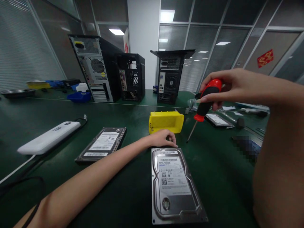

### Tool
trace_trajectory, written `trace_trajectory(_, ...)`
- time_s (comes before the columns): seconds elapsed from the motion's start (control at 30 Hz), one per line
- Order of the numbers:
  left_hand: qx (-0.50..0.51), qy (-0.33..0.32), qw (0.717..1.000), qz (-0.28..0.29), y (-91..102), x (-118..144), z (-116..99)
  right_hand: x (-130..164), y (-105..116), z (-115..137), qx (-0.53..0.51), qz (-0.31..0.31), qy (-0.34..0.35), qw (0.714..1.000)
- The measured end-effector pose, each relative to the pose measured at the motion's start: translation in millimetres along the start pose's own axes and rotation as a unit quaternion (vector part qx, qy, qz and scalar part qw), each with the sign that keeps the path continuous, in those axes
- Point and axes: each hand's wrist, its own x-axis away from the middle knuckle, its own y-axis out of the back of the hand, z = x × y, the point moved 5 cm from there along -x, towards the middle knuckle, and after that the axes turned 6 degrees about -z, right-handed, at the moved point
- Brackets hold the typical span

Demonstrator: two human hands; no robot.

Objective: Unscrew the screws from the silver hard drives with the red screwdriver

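Note:
A hard drive (174,186) with a white label lies flat on the green table (133,190) right in front of me. At its far edge rests my left hand (163,138), its fingers curled and the fingertips against that edge; their undersides are hidden. My right hand (220,88) grips a red and black screwdriver (206,103) by its handle, raised to the right. Its thin shaft slants down and left, with the tip beyond the drive's far right corner, apart from the drive. Just behind my left hand stands a yellow plastic bin (166,122).
Another hard drive (103,144) and a white power strip (51,136) with cables lie left. Computer cases (110,69) stand at the back, near a blue bin (79,96). To the right are a further drive (218,120) and tools, including a hammer-like one (237,122).

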Motion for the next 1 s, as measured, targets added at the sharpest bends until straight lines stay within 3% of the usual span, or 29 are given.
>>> trace_trajectory(0.27, -0.014, 0.015, 0.999, -0.028, 0.3, -1, -1, -2, 0, -1, 0.002, 0.002, -0.002, 1.0)
trace_trajectory(0.53, 0.002, -0.031, 0.999, -0.012, -4.3, -3, -13, -2, 0, -1, 0.014, -0.009, 0.005, 1.0)
trace_trajectory(1.0, 0.017, -0.015, 0.999, -0.034, -4.6, 3, -4, -5, -5, 8, 0.008, 0.02, 0.046, 0.999)
